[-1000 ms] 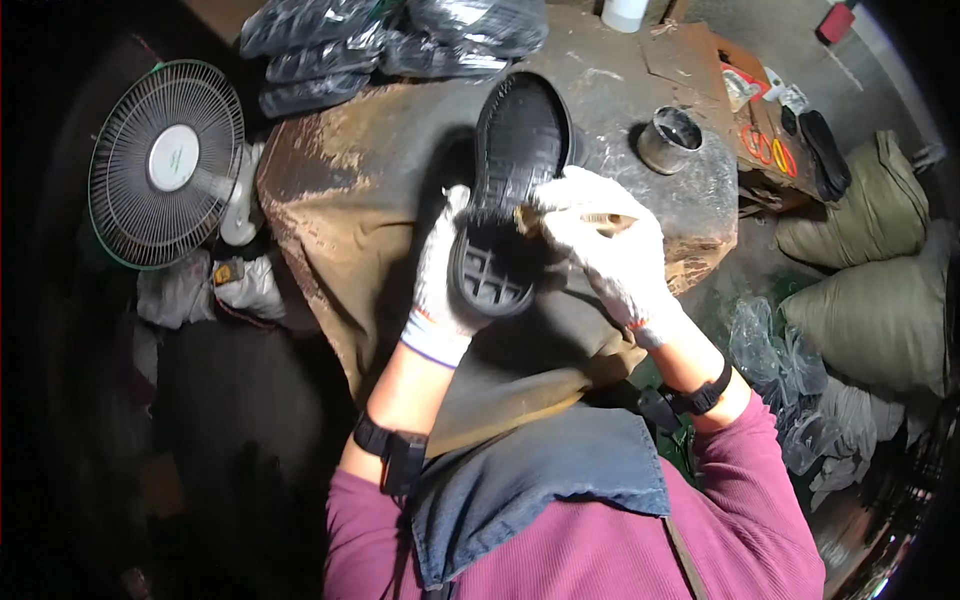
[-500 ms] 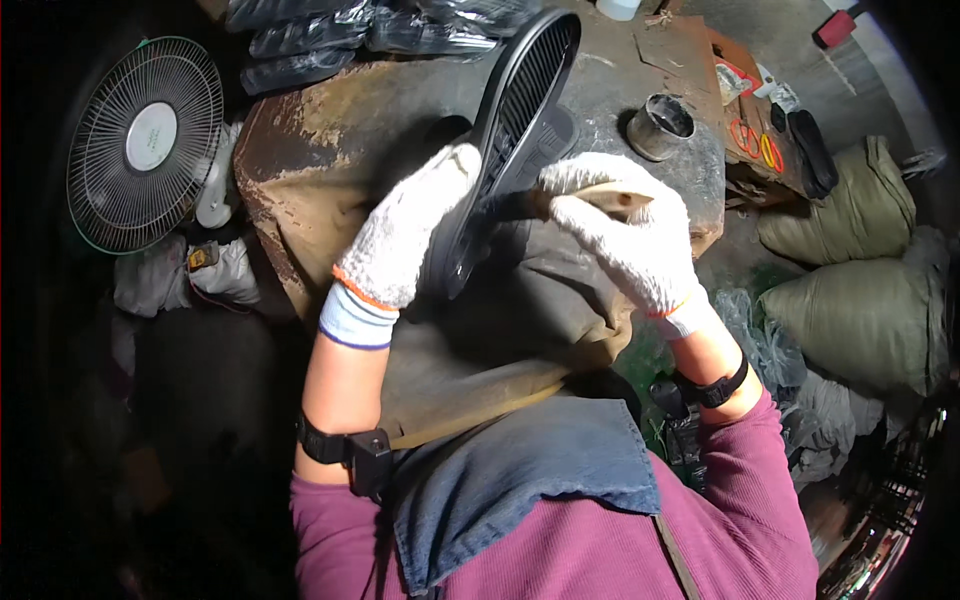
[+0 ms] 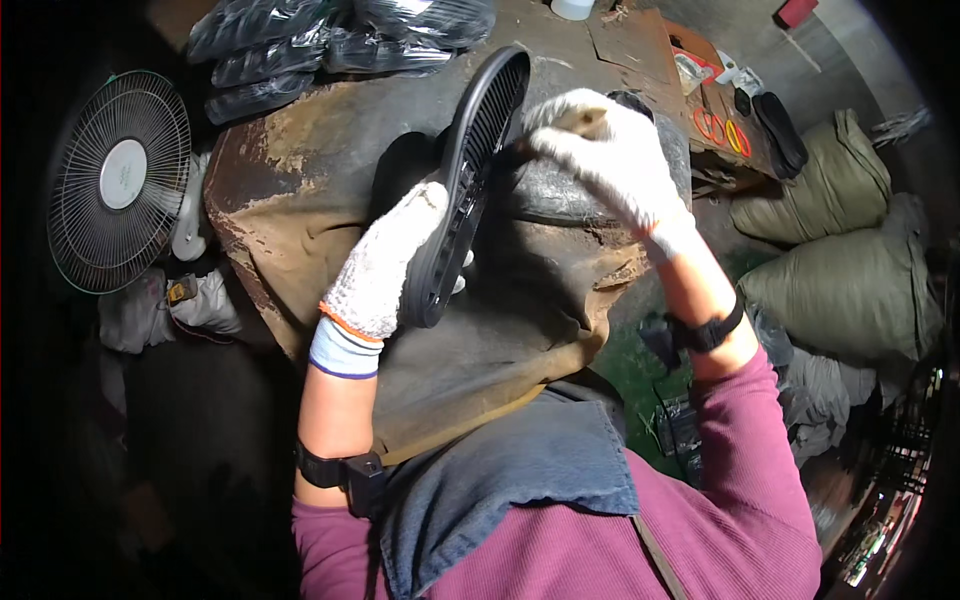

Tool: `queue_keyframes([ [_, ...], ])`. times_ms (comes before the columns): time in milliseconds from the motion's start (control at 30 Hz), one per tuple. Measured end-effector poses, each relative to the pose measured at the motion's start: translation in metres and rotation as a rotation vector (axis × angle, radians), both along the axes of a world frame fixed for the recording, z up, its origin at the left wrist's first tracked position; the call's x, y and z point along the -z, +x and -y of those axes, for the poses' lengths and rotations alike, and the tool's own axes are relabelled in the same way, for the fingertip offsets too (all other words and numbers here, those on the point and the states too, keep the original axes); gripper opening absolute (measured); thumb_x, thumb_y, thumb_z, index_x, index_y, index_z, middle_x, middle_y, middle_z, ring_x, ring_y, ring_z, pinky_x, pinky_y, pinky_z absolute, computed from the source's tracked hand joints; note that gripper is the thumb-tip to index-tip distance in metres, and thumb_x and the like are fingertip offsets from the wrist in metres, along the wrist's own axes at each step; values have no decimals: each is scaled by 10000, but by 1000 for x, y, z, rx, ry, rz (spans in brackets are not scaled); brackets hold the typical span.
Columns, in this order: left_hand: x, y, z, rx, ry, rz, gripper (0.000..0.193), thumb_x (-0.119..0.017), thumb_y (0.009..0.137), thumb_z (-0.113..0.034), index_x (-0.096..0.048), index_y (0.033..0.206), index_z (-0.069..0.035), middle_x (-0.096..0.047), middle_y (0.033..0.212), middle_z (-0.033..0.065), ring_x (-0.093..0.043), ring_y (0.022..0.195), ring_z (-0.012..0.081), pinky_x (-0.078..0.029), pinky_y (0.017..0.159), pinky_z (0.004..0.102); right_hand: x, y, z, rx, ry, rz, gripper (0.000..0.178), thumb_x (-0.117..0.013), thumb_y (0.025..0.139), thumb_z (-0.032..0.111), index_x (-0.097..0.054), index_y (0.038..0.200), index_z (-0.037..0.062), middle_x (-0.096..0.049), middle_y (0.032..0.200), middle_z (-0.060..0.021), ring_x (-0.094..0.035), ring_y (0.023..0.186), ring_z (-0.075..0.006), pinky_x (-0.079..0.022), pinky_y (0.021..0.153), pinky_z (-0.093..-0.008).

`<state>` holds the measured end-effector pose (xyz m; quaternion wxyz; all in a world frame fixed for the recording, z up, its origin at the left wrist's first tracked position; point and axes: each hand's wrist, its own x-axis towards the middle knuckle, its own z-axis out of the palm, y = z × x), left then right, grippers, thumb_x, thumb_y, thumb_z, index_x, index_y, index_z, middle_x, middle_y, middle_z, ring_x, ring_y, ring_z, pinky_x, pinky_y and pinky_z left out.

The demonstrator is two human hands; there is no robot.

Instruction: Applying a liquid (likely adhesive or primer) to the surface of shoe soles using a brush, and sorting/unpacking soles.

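My left hand (image 3: 385, 265), in a white knitted glove, grips a black shoe sole (image 3: 462, 170) by its near half. The sole is tilted up above the bench, its ribbed inner side and raised rim facing right. My right hand (image 3: 610, 150), also gloved, is closed round a brush with a pale wooden handle (image 3: 588, 124). The brush's dark end points left toward the sole's inner side; whether it touches is too dim to tell. Behind my right hand, a metal cup (image 3: 632, 102) is mostly hidden.
A dark cloth-draped workbench (image 3: 300, 150) lies ahead. Plastic-wrapped black bundles (image 3: 270, 50) are stacked at its far left. Scissors with red and yellow handles (image 3: 735, 135) lie at right. A fan (image 3: 122, 175) stands left; stuffed green sacks (image 3: 840, 290) stand right.
My right hand has moved up and away from me with the brush, now covering most of the cup. The sole has turned more edge-on and shifted slightly toward me. The whole view has shifted.
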<state>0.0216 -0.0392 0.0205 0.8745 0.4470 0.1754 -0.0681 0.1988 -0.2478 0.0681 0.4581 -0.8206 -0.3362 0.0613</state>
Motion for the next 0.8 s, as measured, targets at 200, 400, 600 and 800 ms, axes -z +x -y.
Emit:
queue_keyframes([
  [200,6,0,6,72,-121,-34,545,-543,1109,-481,-633,1389,-22,-763,1107,149,-781,860,267,-688,706,417,10,55,-4,52,152,461,252,-780,908,334,-791,1059,133,-792,925,-106,-772,876,-295,-594,834,-376],
  [400,27,-11,4,26,-220,-54,620,-512,1103,-534,-594,1447,-24,-740,1194,188,-774,922,335,-684,744,500,20,23,-3,-34,8,621,153,-798,853,237,-808,986,161,-778,914,-83,-732,906,-307,-570,872,-413],
  [600,28,-14,9,100,-678,19,729,-439,1112,-573,-457,1561,0,-627,1426,265,-700,1117,539,-582,903,733,12,41,-33,-29,83,844,131,-797,853,207,-802,963,136,-751,835,-83,-703,786,-297,-557,760,-411],
  [800,32,-9,10,128,-855,211,764,-434,1102,-573,-405,1599,5,-562,1498,301,-660,1187,576,-541,962,762,31,23,-45,-19,236,867,172,-797,874,216,-824,1026,137,-782,946,-76,-721,894,-294,-571,860,-389],
])
